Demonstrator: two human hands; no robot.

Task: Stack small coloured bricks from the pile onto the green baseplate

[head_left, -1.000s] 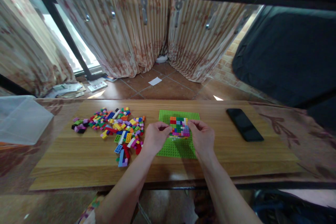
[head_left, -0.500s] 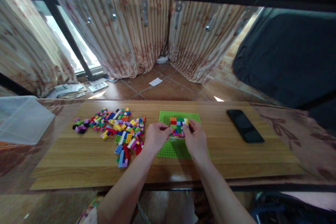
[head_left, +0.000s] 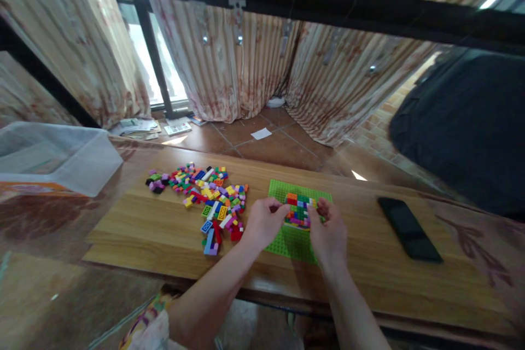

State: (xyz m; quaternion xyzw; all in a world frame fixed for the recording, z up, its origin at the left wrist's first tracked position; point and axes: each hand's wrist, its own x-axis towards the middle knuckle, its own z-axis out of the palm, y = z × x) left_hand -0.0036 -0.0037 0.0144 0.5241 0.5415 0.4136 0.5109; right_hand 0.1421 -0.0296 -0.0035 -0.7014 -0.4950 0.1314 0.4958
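A green studded baseplate (head_left: 283, 244) lies on the wooden board, with a block of coloured bricks (head_left: 299, 210) pressed onto it. My left hand (head_left: 262, 223) has its fingers curled against the left edge of that block. On the block's right edge sits my right hand (head_left: 329, 234), its fingers pinched. A heap of loose coloured bricks (head_left: 209, 197) is spread to the left of the plate, apart from both hands.
A black phone (head_left: 409, 228) lies on the board at the right. A clear plastic bin (head_left: 53, 158) stands at the far left. Curtains hang beyond the table, with papers (head_left: 137, 127) on the tiled floor and a dark cloth (head_left: 463, 120) at the right.
The camera has swung to the left and tilted, so everything sits further right in view. My right hand has slid inward over the block's right side; my left hand stays at its left edge.
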